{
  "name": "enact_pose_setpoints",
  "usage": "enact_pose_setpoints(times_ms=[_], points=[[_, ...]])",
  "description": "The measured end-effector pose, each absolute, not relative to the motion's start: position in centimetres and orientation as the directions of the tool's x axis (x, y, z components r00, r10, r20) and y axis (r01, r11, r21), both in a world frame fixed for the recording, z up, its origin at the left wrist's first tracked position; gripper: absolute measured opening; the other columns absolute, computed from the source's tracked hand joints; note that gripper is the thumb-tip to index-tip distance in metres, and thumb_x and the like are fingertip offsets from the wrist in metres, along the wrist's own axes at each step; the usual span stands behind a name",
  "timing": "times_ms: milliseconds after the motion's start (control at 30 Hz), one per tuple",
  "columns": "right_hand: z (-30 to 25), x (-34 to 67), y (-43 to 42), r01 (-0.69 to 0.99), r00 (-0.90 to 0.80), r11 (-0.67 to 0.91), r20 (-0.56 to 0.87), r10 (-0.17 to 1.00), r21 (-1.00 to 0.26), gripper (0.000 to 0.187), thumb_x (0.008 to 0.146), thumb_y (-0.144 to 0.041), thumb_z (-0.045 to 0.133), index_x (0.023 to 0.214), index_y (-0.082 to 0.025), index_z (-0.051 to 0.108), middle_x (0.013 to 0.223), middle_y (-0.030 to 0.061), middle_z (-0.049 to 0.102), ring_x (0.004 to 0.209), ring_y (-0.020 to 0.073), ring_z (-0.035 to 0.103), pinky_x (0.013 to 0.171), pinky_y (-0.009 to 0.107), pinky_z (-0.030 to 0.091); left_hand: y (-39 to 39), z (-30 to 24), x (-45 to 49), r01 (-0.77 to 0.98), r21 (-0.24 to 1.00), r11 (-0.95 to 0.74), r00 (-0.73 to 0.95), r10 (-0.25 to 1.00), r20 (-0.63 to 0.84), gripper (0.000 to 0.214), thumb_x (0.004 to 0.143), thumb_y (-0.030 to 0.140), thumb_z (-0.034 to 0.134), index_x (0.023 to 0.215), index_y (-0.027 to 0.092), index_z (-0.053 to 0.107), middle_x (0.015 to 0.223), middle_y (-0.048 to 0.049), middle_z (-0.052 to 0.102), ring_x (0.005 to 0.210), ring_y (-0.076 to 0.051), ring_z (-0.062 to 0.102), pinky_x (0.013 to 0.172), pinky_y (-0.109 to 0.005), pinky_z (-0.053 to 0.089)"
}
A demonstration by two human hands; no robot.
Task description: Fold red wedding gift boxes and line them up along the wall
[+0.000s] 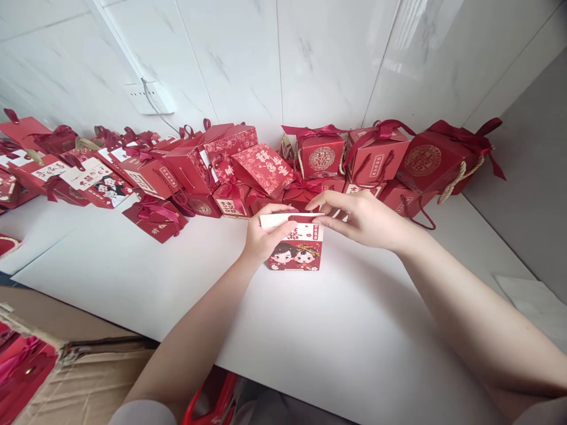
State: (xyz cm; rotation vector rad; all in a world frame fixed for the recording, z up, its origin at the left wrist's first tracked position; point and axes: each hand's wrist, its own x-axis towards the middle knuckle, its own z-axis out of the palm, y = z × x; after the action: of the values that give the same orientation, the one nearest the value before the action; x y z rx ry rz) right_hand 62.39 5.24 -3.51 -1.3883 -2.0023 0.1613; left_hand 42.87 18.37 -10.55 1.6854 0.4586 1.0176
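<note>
A small red and white gift box [296, 252] with a cartoon couple on its front stands upright on the white table [336, 330], near the middle. My left hand [261, 235] is curled round the box's left top corner, thumb on the white top flap. From the right, my right hand [361, 218] reaches in and pinches the same flap at its right end, while its other fingers stretch out above the box.
A long row of red gift boxes [319, 154] with ribbons and rope handles lines the back of the table against the white tiled wall. A wall socket [149, 97] with a cable sits at upper left. An open cardboard carton [84, 372] lies at lower left.
</note>
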Motion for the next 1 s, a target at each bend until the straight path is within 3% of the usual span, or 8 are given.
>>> enact_pose_setpoints(times_ms=[200, 433, 533, 667, 1000], points=[[-3.3, 62.7, 5.1, 0.795, -0.218, 0.456, 0.513, 0.83, -0.4, 0.014, 0.099, -0.027, 0.059, 0.106, -0.02, 0.069, 0.091, 0.003, 0.076, 0.076, 0.0182, 0.071, 0.066, 0.028, 0.05, 18.2, -10.0, 42.9, -0.079, 0.905, -0.417, 0.57, 0.726, 0.385, 0.029, 0.063, 0.03, 0.089, 0.068, 0.016, 0.064, 0.072, 0.0002, 0.059, 0.069, -0.013, 0.056, 0.062, -0.024, 0.045], [-3.0, 63.2, 4.9, 0.79, -0.225, 0.467, 0.521, 0.823, -0.396, 0.01, 0.097, -0.024, 0.062, 0.101, -0.021, 0.071, 0.09, 0.0019, 0.077, 0.075, 0.0166, 0.07, 0.065, 0.026, 0.052, 17.8, -10.0, 43.1, -0.069, 0.901, -0.429, 0.57, 0.724, 0.388, 0.027, 0.067, 0.032, 0.085, 0.073, 0.016, 0.065, 0.075, -0.0002, 0.06, 0.073, -0.014, 0.06, 0.065, -0.024, 0.047], [-3.0, 63.1, 4.9, 0.805, -0.212, 0.446, 0.511, 0.833, -0.392, 0.014, 0.097, -0.025, 0.061, 0.106, -0.022, 0.071, 0.095, 0.0031, 0.077, 0.079, 0.0184, 0.071, 0.069, 0.028, 0.054, 17.7, -10.0, 43.1, -0.067, 0.9, -0.431, 0.57, 0.723, 0.389, 0.027, 0.069, 0.034, 0.084, 0.075, 0.015, 0.066, 0.076, -0.0006, 0.061, 0.073, -0.014, 0.061, 0.065, -0.023, 0.047], [-3.2, 62.2, 4.9, 0.831, -0.277, 0.477, 0.529, 0.802, -0.288, 0.024, 0.101, -0.027, 0.053, 0.117, -0.025, 0.071, 0.112, 0.0067, 0.074, 0.094, 0.0228, 0.07, 0.071, 0.031, 0.054, 17.5, -9.9, 43.1, -0.095, 0.884, -0.457, 0.577, 0.699, 0.423, 0.025, 0.069, 0.033, 0.084, 0.072, 0.016, 0.066, 0.074, -0.0006, 0.061, 0.07, -0.013, 0.059, 0.063, -0.023, 0.046], [-4.0, 61.7, 5.1, 0.851, -0.308, 0.477, 0.524, 0.794, -0.222, 0.031, 0.104, -0.026, 0.048, 0.127, -0.03, 0.068, 0.116, 0.0055, 0.073, 0.095, 0.0217, 0.07, 0.066, 0.028, 0.052, 17.5, -9.9, 43.1, -0.123, 0.909, -0.398, 0.589, 0.708, 0.39, 0.023, 0.072, 0.034, 0.083, 0.077, 0.016, 0.07, 0.076, -0.0019, 0.066, 0.073, -0.015, 0.061, 0.066, -0.024, 0.048]])
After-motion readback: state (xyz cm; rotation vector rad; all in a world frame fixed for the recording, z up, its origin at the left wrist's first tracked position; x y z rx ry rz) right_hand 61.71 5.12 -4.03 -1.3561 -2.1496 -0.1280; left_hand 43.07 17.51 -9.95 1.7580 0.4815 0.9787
